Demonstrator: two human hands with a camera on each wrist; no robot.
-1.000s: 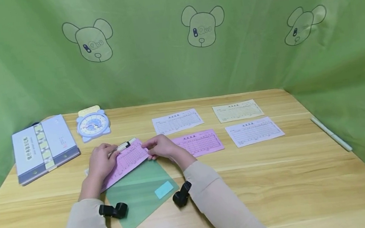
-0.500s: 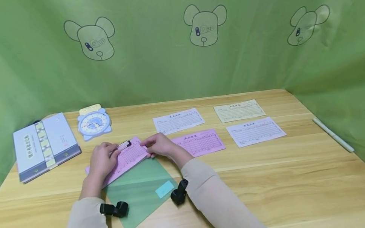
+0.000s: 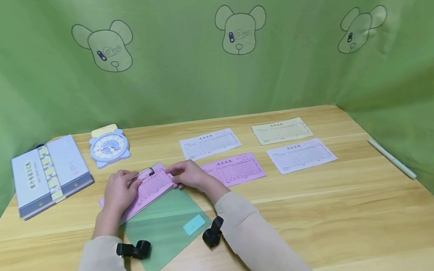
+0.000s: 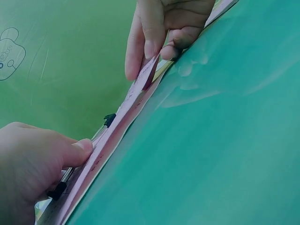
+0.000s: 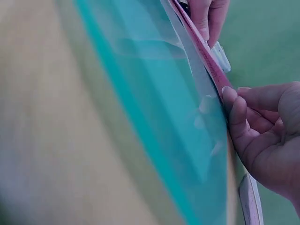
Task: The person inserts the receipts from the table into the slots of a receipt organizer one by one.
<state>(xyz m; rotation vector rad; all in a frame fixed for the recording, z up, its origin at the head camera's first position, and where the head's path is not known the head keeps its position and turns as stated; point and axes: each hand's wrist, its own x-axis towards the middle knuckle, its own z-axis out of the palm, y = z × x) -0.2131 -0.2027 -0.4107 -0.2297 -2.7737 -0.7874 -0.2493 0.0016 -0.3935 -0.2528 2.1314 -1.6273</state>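
A green see-through clipboard (image 3: 160, 233) lies slanted on the table, with a pale blue label (image 3: 193, 224) on it. Across its far end is a pink printed form (image 3: 152, 187), its top edge under a metal clip with black ends (image 3: 146, 174). My left hand (image 3: 118, 195) grips the clip, the thumb pressing on it from the near side in the left wrist view. At the form's right end, my right hand (image 3: 190, 174) pinches the edge between thumb and fingers. The right wrist view shows the pink paper (image 5: 206, 51) running between both hands.
Beyond my right hand lie another pink form (image 3: 233, 170), two white forms (image 3: 211, 143) and a cream form (image 3: 281, 130). A blue ledger binder (image 3: 51, 174) and a toy clock (image 3: 109, 147) stand at the left. A white pen (image 3: 392, 158) lies near the right edge.
The pink form has slid up under the clip, covering the pale strip that showed there; its left end now shows beyond my left wrist. Both hands stay at nearly the same places.
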